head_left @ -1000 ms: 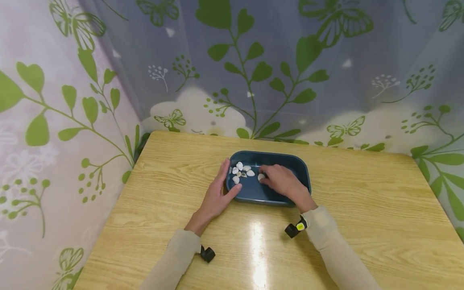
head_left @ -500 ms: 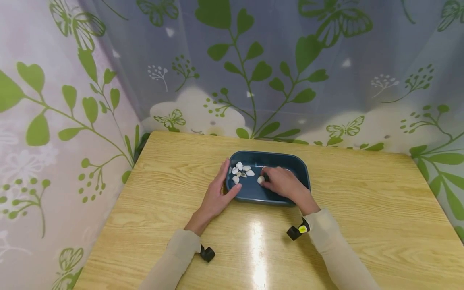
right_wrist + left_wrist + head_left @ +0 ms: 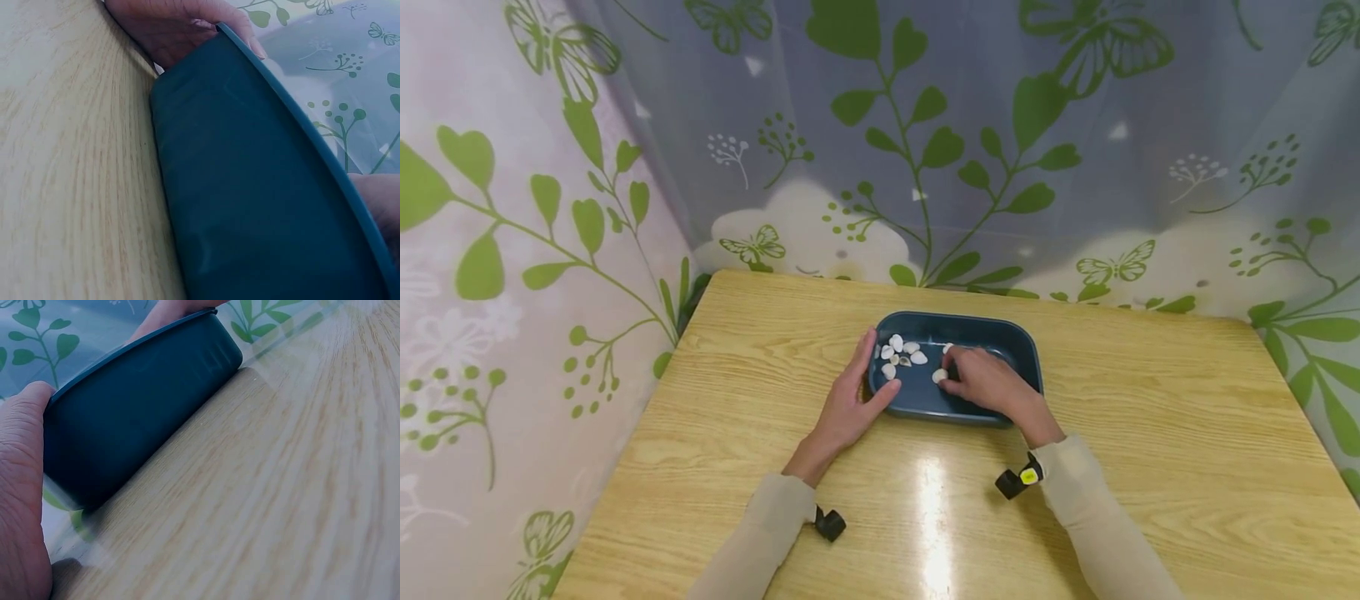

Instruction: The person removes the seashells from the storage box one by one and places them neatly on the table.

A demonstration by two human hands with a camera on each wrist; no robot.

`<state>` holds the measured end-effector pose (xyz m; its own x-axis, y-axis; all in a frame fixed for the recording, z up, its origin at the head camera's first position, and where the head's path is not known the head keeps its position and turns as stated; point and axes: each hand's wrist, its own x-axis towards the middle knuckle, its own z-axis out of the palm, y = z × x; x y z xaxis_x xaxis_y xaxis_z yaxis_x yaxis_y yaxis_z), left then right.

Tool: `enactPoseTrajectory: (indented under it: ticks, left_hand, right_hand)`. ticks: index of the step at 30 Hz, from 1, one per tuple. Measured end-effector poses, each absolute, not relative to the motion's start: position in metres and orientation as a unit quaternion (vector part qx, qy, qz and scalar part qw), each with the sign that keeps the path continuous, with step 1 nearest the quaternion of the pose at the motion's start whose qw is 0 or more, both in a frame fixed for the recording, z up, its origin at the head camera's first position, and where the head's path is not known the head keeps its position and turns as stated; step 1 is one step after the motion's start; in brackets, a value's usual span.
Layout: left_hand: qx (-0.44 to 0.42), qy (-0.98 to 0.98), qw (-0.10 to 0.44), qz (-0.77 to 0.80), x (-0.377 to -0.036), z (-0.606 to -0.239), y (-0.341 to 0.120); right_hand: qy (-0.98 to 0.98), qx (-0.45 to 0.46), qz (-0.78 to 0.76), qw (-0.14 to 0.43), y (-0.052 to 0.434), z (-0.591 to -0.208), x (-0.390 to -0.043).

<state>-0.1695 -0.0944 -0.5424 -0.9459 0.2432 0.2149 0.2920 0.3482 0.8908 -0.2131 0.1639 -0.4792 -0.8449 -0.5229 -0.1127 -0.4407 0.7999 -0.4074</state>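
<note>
A dark blue rectangular plastic basin (image 3: 925,412) stands on the wooden table. My left hand (image 3: 841,408) rests along the basin's left end, fingers straight against the outer wall. Its thumb lies over the front rim, as the right wrist view also shows. My right hand (image 3: 988,385) reaches inside over the right half, its index finger and thumb pinching a pale seashell (image 3: 940,377) close to the basin floor. Just beyond its knuckles another white seashell (image 3: 948,348) peeks out, partly covered. Several white seashells (image 3: 896,342) lie grouped at the basin's left end. The right palm is hidden.
Bare wooden tabletop (image 3: 760,350) surrounds the basin. A curtain (image 3: 820,150) printed with leaves and butterflies hangs behind the table's far edge, and a similar one closes off the left side. Black wrist cameras (image 3: 830,526) sit on both cuffs.
My right hand has drawn back slightly to the right and toward me. The pinched seashell has shifted a little toward me, and the seashell beyond the knuckles shows more. The left hand stays put.
</note>
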Motion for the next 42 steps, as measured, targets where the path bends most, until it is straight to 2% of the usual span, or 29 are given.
enactPoseTrajectory:
  ticks: [26, 42]
  left_hand:
    - [-0.160, -0.820, 0.019, -0.550, -0.1695, -0.5423, -0.0945]
    - [-0.157, -0.823, 0.017, -0.546, -0.1695, -0.5412, -0.0939]
  right_hand:
    - [0.933, -0.261, -0.207, 0.137, 0.1653, -0.4840, -0.2130]
    - [0.931, -0.268, -0.213, 0.129, 0.1657, -0.4834, -0.2090]
